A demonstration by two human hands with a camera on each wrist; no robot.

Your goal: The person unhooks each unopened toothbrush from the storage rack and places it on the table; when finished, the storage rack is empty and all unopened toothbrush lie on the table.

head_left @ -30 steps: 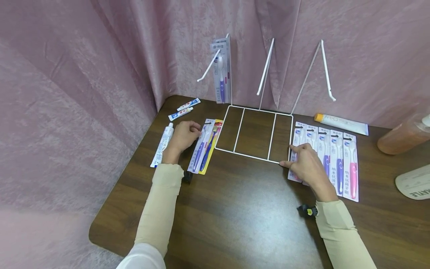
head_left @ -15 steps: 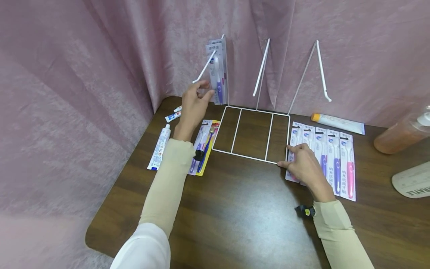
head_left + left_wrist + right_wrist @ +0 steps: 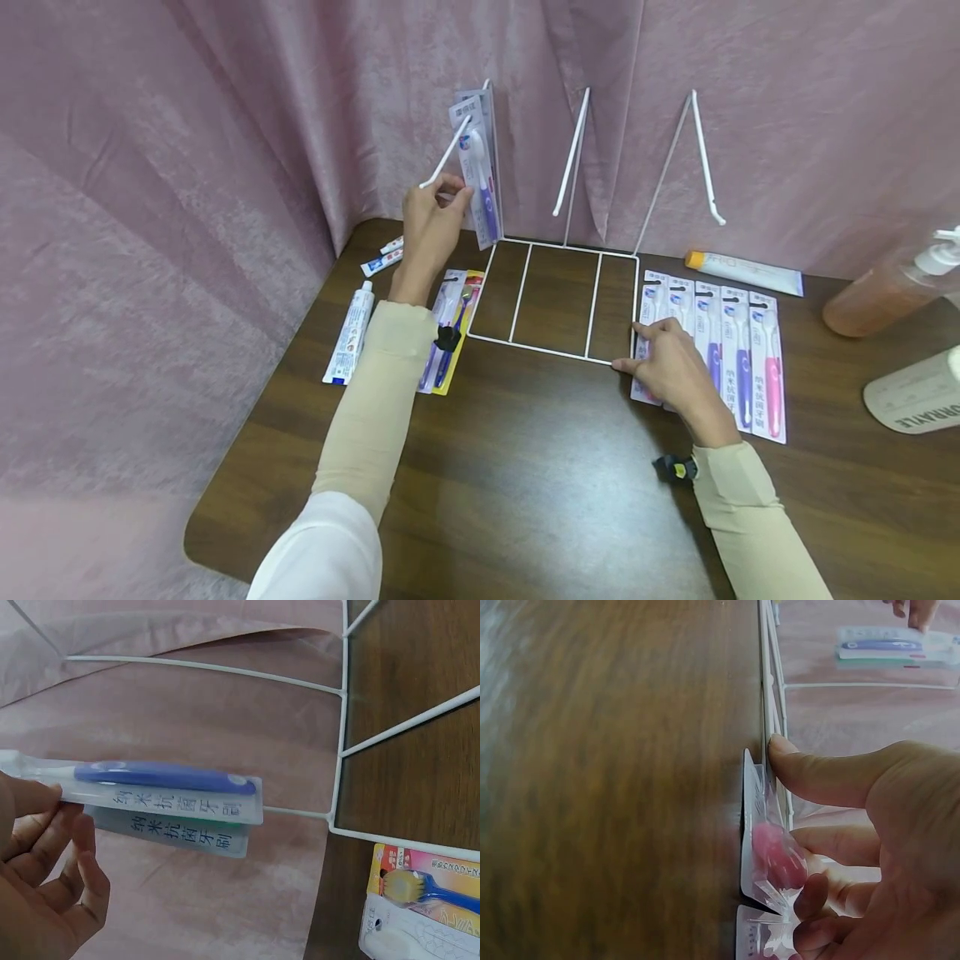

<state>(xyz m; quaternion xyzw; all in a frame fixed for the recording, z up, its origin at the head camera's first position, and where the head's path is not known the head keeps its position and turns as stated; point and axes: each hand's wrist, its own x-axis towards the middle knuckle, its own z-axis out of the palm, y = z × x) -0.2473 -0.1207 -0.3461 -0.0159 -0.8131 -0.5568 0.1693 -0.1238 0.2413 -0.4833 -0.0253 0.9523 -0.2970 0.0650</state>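
Observation:
My left hand pinches the edge of a packaged purple toothbrush, which hangs tilted on the left hook of a white wire rack. Behind it on the same hook hangs a second packaged toothbrush. Thumb and forefinger of my right hand press on the rack's front right corner, the two tips spread apart along the wire. Several packaged toothbrushes lie in a row right of the rack, partly under that hand. Left of the rack, a yellow-backed toothbrush pack lies beside a purple one, both partly covered by the left wrist.
A large toothpaste tube and two small tubes lie on the left. A tube with an orange cap lies behind the row. A pump bottle and a pale cylindrical container stand far right. Pink curtain hangs behind.
My left hand has risen from beside the table packs to the left hook and taken hold of the front hanging pack, whose lower end now swings right. My right hand stays at the rack corner.

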